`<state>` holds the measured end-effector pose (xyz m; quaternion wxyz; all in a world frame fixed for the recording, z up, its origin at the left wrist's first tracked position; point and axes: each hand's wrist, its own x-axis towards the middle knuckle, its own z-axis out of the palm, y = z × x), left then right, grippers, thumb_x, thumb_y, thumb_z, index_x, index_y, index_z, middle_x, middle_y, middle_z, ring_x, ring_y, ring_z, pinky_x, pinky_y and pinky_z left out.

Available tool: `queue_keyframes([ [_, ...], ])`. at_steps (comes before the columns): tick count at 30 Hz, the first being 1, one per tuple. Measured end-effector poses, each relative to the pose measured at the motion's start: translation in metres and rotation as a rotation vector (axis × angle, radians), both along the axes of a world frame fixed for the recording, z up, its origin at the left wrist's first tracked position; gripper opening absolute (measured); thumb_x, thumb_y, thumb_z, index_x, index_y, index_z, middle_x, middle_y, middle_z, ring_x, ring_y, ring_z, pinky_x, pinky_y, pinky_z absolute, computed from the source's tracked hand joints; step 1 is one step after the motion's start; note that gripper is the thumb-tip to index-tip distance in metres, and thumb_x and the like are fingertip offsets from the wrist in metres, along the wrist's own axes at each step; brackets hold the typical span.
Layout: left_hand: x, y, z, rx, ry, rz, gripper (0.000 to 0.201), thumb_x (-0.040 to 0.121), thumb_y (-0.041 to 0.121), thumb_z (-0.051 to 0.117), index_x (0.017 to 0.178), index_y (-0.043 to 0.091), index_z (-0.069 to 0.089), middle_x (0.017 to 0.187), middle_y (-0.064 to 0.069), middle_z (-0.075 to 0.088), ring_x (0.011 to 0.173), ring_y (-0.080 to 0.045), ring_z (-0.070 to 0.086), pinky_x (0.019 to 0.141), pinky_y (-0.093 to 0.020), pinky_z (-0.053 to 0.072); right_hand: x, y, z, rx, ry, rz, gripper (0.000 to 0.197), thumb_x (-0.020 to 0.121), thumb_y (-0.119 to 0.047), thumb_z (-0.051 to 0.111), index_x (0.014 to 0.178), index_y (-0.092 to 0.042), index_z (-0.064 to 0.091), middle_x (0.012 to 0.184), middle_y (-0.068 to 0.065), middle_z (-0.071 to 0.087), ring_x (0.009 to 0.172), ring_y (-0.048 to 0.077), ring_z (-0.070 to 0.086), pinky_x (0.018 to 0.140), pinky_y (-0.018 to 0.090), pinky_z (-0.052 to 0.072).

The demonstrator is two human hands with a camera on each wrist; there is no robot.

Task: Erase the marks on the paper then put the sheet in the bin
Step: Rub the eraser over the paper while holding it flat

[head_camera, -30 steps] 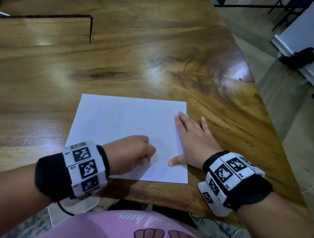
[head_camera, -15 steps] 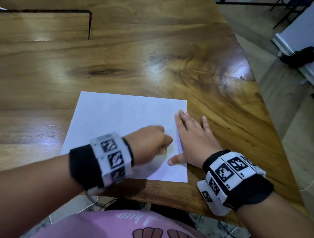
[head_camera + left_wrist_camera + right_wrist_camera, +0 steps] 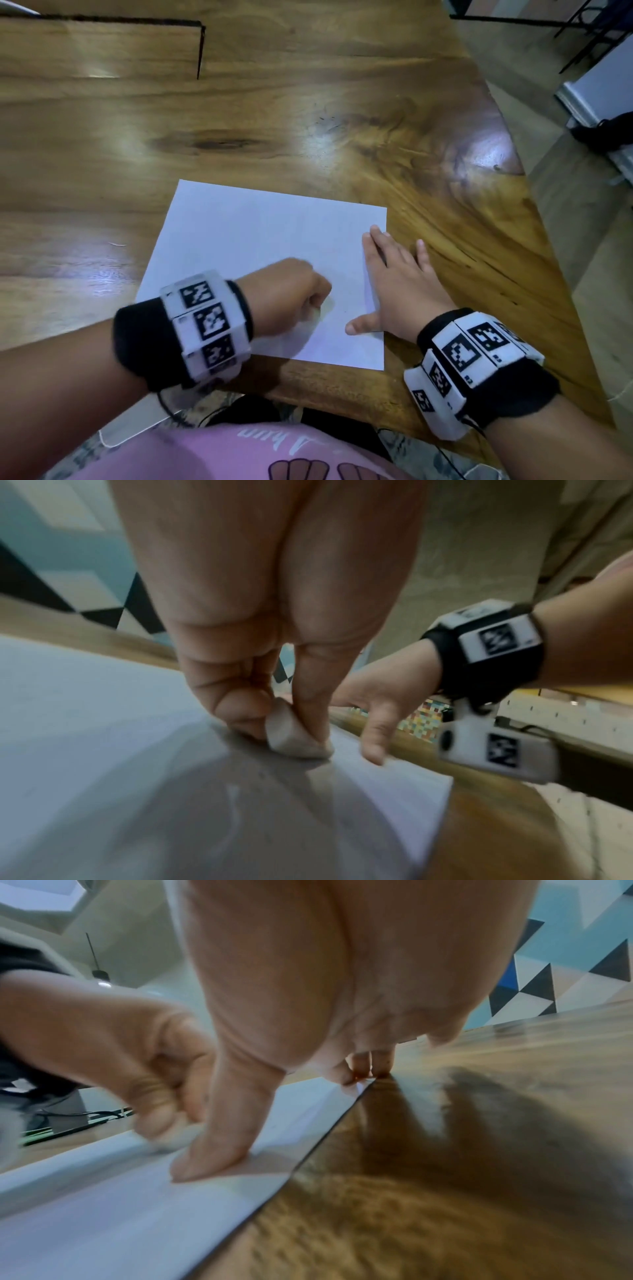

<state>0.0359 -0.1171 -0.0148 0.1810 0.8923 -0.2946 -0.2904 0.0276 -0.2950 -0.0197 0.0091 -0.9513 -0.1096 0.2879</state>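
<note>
The sheet of paper (image 3: 267,260) lies flat on the wooden table (image 3: 308,102), near its near edge; the left hand (image 3: 287,294) sits fisted on it, fingers curled and pinching a pale eraser (image 3: 294,734) against the sheet, though the head view hides the eraser almost wholly; the right hand (image 3: 400,284) lies flat over the paper's right edge, fingers straight, thumb spread left; any marks are too faint to make out.

Left hand (image 3: 287,294) slides the eraser (image 3: 294,735) back left across the paper (image 3: 260,246), away from the right hand (image 3: 397,277) it nearly touched a moment ago.
</note>
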Motion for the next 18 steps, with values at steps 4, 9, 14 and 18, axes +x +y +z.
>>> queue_keyframes([
  [4,0.012,0.009,0.001,0.011,0.023,0.076,0.003,0.077,0.015,0.064,0.079,0.013,0.065,0.067,0.009,0.047,0.073,-0.013,0.046,0.065,-0.022,0.031,0.0,0.0,-0.001,-0.004,-0.005,0.009,0.132,0.065,-0.072,0.064,0.148,-0.014,-0.019,0.155,-0.001,-0.027,0.143,0.014,-0.021,0.114,0.046,-0.017],
  [9,0.034,0.002,-0.003,-0.058,-0.102,0.238,0.004,0.078,0.01,0.062,0.081,0.008,0.064,0.07,0.003,0.048,0.076,-0.022,0.049,0.069,-0.026,0.038,0.0,0.001,0.001,-0.019,0.004,0.007,0.132,0.065,-0.072,0.064,0.148,-0.014,-0.021,0.155,0.0,-0.028,0.143,0.014,-0.022,0.114,0.047,-0.017],
  [14,0.005,0.017,-0.005,0.032,-0.001,0.027,0.01,0.076,0.003,0.057,0.078,0.011,0.064,0.076,0.001,0.053,0.074,-0.017,0.05,0.068,-0.028,0.041,0.0,0.002,0.001,-0.022,0.004,0.009,0.131,0.066,-0.072,0.063,0.148,-0.013,-0.021,0.155,0.0,-0.027,0.143,0.014,-0.022,0.114,0.047,-0.017],
  [18,0.02,0.01,-0.003,0.031,0.004,0.004,0.011,0.075,0.004,0.061,0.077,0.014,0.065,0.074,0.004,0.054,0.074,-0.014,0.05,0.067,-0.023,0.036,0.0,0.003,0.002,-0.025,0.002,0.007,0.131,0.066,-0.071,0.064,0.148,-0.013,-0.021,0.155,0.0,-0.027,0.143,0.014,-0.023,0.114,0.047,-0.018],
])
